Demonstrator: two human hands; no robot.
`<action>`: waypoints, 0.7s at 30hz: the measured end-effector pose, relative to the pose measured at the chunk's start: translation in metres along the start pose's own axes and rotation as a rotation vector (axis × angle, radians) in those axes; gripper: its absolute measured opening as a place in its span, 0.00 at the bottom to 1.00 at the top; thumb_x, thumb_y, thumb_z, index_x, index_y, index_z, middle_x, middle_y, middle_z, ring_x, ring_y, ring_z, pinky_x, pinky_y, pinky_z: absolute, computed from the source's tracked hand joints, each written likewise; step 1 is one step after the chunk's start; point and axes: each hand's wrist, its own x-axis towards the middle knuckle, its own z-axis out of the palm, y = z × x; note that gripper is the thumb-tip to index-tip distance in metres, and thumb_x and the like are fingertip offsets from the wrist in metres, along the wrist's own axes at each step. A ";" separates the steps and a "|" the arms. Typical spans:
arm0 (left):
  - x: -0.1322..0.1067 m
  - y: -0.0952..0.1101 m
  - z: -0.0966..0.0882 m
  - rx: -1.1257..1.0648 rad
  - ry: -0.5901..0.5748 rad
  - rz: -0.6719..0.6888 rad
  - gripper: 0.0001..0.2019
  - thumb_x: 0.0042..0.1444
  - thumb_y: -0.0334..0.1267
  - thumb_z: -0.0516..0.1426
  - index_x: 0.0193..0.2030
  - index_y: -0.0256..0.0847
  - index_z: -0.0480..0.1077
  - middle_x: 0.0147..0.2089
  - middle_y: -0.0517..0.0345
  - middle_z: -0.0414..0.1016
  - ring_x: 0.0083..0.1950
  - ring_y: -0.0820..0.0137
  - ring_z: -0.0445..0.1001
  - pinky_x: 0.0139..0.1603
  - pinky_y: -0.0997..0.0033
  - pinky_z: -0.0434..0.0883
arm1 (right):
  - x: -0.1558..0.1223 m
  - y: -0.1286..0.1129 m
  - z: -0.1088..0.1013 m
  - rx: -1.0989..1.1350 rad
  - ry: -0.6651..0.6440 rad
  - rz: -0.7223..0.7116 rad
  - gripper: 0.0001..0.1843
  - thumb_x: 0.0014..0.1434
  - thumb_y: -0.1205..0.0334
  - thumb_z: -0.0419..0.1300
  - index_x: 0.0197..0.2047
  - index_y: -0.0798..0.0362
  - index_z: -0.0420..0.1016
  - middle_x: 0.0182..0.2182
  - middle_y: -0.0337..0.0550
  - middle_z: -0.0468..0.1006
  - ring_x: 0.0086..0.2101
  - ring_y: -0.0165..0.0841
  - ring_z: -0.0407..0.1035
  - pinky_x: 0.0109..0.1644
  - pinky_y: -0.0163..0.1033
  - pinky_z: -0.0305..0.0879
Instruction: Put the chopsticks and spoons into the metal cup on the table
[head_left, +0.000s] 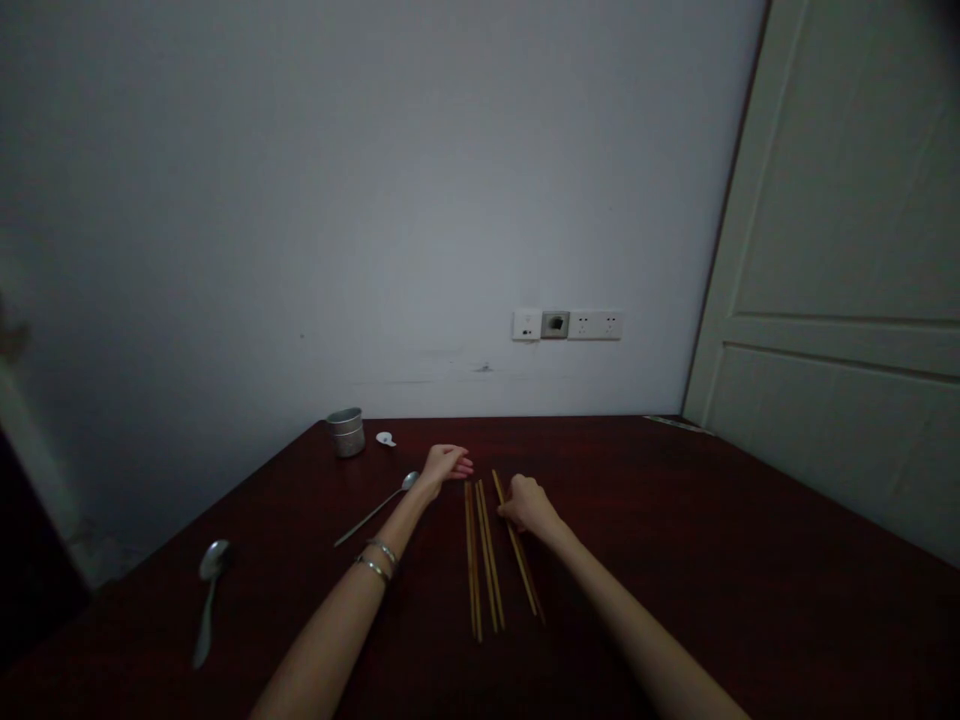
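Chopsticks [492, 558], wooden, in three slim groups, laid at the middle of a dark red counter [697, 530]. Right hand [527, 507]: grip pinched, it appears, on the far half of the rightmost group. Left hand [446, 463]: grip relaxed, grasping nothing, near the far ends of the leftmost group. Handling, as judged: a light pinch nearer mid-length, sticks kept low and parallel, should prevent rolling or crossing. Long axes: toward the wall [420, 250], near ends drifting right; rightmost group slanted most. Direction of taper: cannot be told. Long spoon [375, 511], metal, beside the left hand. Second spoon [211, 600], metal, farther left. Cup [346, 436], metal, far left. White piece [385, 439], small, beside the cup.
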 end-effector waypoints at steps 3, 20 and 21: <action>0.000 -0.002 -0.001 -0.024 0.012 -0.005 0.06 0.47 0.34 0.56 0.31 0.32 0.67 0.23 0.51 0.73 0.22 0.72 0.72 0.26 0.74 0.69 | -0.012 -0.007 0.001 -0.073 0.014 -0.046 0.14 0.39 0.65 0.61 0.33 0.59 0.72 0.34 0.56 0.75 0.34 0.44 0.72 0.31 0.37 0.65; 0.000 -0.009 -0.001 -0.011 -0.033 0.005 0.06 0.49 0.33 0.54 0.32 0.32 0.65 0.23 0.52 0.72 0.23 0.72 0.72 0.27 0.73 0.70 | -0.030 -0.011 -0.002 -0.071 0.007 -0.089 0.10 0.48 0.62 0.57 0.34 0.58 0.72 0.34 0.54 0.75 0.36 0.40 0.71 0.34 0.36 0.62; 0.001 -0.010 -0.001 -0.004 -0.030 -0.001 0.06 0.49 0.33 0.54 0.33 0.32 0.66 0.23 0.53 0.72 0.23 0.72 0.72 0.27 0.73 0.70 | -0.029 -0.011 -0.002 -0.070 0.003 -0.082 0.10 0.48 0.61 0.58 0.34 0.58 0.72 0.34 0.54 0.76 0.36 0.40 0.72 0.34 0.35 0.62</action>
